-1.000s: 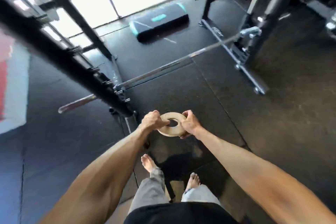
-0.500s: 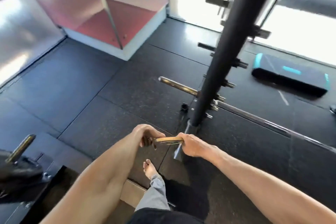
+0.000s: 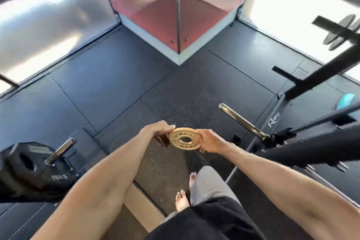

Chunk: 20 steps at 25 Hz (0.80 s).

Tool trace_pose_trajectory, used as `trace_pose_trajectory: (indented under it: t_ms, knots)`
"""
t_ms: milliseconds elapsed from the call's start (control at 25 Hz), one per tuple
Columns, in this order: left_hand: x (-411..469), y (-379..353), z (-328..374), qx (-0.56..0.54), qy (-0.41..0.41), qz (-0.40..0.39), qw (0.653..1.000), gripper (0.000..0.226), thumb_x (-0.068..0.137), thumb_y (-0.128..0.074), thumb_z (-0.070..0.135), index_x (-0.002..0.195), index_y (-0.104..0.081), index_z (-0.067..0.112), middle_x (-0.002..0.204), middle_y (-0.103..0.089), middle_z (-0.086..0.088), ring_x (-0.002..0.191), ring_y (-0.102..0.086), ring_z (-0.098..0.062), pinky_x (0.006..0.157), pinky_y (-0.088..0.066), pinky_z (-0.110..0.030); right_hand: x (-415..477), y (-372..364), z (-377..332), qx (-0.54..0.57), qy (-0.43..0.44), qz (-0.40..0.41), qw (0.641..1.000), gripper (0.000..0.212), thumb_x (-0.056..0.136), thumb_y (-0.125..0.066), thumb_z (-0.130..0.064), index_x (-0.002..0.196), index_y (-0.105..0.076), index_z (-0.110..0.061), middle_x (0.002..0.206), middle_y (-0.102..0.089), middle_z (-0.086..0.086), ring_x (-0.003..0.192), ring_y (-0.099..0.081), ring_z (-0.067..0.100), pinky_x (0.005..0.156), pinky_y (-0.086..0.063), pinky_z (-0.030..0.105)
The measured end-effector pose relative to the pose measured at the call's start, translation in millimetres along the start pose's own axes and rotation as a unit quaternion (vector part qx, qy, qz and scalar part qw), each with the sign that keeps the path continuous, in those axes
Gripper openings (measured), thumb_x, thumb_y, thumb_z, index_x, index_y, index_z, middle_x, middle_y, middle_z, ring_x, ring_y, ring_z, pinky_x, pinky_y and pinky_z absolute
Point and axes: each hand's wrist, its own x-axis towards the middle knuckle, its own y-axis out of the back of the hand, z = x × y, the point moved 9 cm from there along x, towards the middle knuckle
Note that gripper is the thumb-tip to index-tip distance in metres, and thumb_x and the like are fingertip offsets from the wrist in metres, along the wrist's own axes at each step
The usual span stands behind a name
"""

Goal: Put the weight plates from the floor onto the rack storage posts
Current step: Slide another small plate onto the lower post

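Pinching gold weight plate (image 3: 187,146) at opposite rims, left hand (image 3: 159,134) one side, right hand (image 3: 211,141) the other; held flat in the air over the middle of the rubber floor (image 3: 116,84); toward the floor's left edge, stacked on a tilted chrome storage post (image 3: 60,151), black plates (image 3: 29,169).

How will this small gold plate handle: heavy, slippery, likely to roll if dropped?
Probably stiff and dense: the gold plate looks like solid metal, though small enough that the left hand and right hand hold it by fingertips at the rim. Its glossy finish may be slick. Being a round disc, it could roll if it lands on edge.
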Motion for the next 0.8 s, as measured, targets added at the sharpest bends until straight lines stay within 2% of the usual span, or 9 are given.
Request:
trace_pose_trajectory:
  t_ms: [120, 200, 280, 440, 560, 640, 800]
  knots:
    - [39.1, 42.3, 32.4, -0.044, -0.041, 0.022, 0.998, 0.044, 0.107, -0.031, 0.026, 0.115, -0.060, -0.006, 0.107, -0.068, -0.028, 0.091, -0.072, -0.040, 0.079, -0.060, -0.047, 63.6, 29.0, 10.2, 0.010, -0.026, 0.010, 1.000, 0.008, 0.096, -0.057, -0.022, 0.092, -0.061, -0.016, 0.089, -0.073, 0.005, 0.063, -0.065, 0.017, 0.068, -0.059, 0.044]
    - [68.8, 76.8, 65.8, -0.037, -0.066, 0.024, 0.997, 0.039, 0.107, -0.031, 0.023, 0.114, -0.061, -0.002, 0.111, -0.068, -0.026, 0.092, -0.071, -0.037, 0.076, -0.059, -0.045, 108.3, 55.7, 22.7, 0.034, -0.045, 0.032, 0.998, 0.012, 0.096, -0.058, -0.024, 0.098, -0.061, -0.012, 0.088, -0.072, 0.006, 0.061, -0.065, 0.017, 0.064, -0.058, 0.043]
    - [94.7, 106.4, 102.3, -0.024, -0.080, 0.006, 0.997, 0.037, 0.108, -0.032, 0.027, 0.114, -0.062, 0.005, 0.112, -0.069, -0.022, 0.091, -0.071, -0.034, 0.074, -0.059, -0.043, 146.5, 84.4, 30.4, 0.041, -0.061, 0.043, 0.996, 0.015, 0.096, -0.059, -0.024, 0.101, -0.061, -0.010, 0.090, -0.071, 0.006, 0.067, -0.066, 0.019, 0.064, -0.056, 0.039]
    - [144.3, 171.7, 179.3, 0.039, -0.065, -0.037, 0.996, 0.045, 0.107, -0.032, 0.037, 0.121, -0.061, 0.005, 0.113, -0.070, -0.022, 0.095, -0.072, -0.034, 0.082, -0.059, -0.045, 214.5, 152.0, 40.1, 0.060, -0.112, 0.041, 0.991, 0.014, 0.098, -0.059, -0.023, 0.102, -0.057, -0.010, 0.095, -0.068, 0.006, 0.073, -0.065, 0.020, 0.062, -0.049, 0.032]
    - [176.2, 217.8, 244.2, 0.086, -0.092, -0.060, 0.990, 0.040, 0.106, -0.038, 0.039, 0.123, -0.060, 0.010, 0.111, -0.070, -0.018, 0.085, -0.071, -0.028, 0.074, -0.060, -0.039, 256.0, 209.6, 50.7, 0.114, -0.148, 0.076, 0.979, 0.012, 0.100, -0.056, -0.022, 0.102, -0.048, -0.013, 0.098, -0.069, 0.012, 0.065, -0.066, 0.020, 0.052, -0.049, 0.028]
    - [198.4, 240.3, 284.8, 0.123, -0.123, -0.060, 0.983, 0.033, 0.105, -0.043, 0.036, 0.122, -0.060, 0.013, 0.100, -0.071, -0.014, 0.076, -0.071, -0.021, 0.068, -0.060, -0.035, 277.1, 242.9, 59.2, 0.143, -0.176, 0.100, 0.969, 0.015, 0.102, -0.051, -0.025, 0.106, -0.044, -0.012, 0.096, -0.068, 0.014, 0.059, -0.064, 0.017, 0.047, -0.047, 0.026]
    - [252.5, 279.7, 370.6, 0.179, -0.175, -0.051, 0.967, 0.029, 0.105, -0.046, 0.028, 0.109, -0.063, 0.005, 0.082, -0.071, -0.012, 0.055, -0.067, -0.013, 0.057, -0.057, -0.028, 314.2, 302.7, 78.2, 0.213, -0.228, 0.147, 0.939, 0.017, 0.104, -0.045, -0.027, 0.112, -0.039, -0.013, 0.093, -0.067, 0.013, 0.059, -0.063, 0.018, 0.049, -0.053, 0.030]
